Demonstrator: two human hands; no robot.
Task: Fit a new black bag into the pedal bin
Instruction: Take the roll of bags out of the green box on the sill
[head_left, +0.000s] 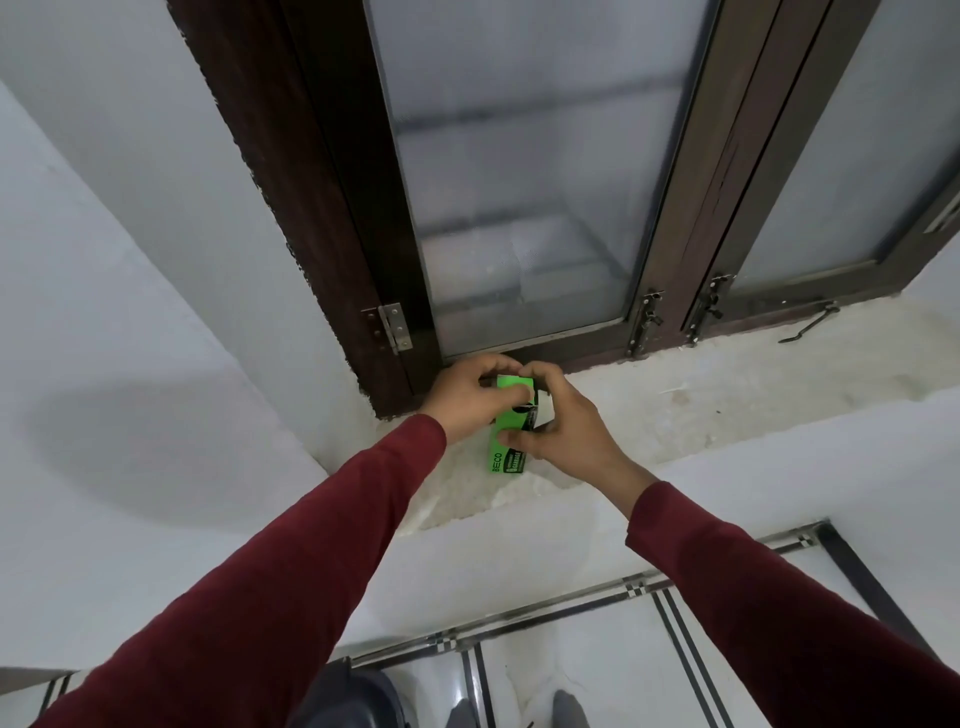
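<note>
Gripping a bright green cardboard box of bin bags (506, 439), both hands were seen working at its top end on the pale stone window sill (727, 384), approx 12 o'clock from the person's body. Risk, judged: box could be knocked off sill edge or its flap torn if pulled too hard w/ the base unsupported; roll inside might also drop out toward the floor. Left hand (467, 402) was curled over the box top from 9 o'clock, fingers pinching the upper flap. Right hand (566, 431) was wrapped round the box from 3 o'clock, thumb pressed on the front face, fingertips hooked over the top corner. Box stood upright betw. both hands, touching each. No black bag was visible yet. A dark rounded shape (353, 696) at 6 o'clock was possibly the pedal bin; couldn't be told for sure.
</note>
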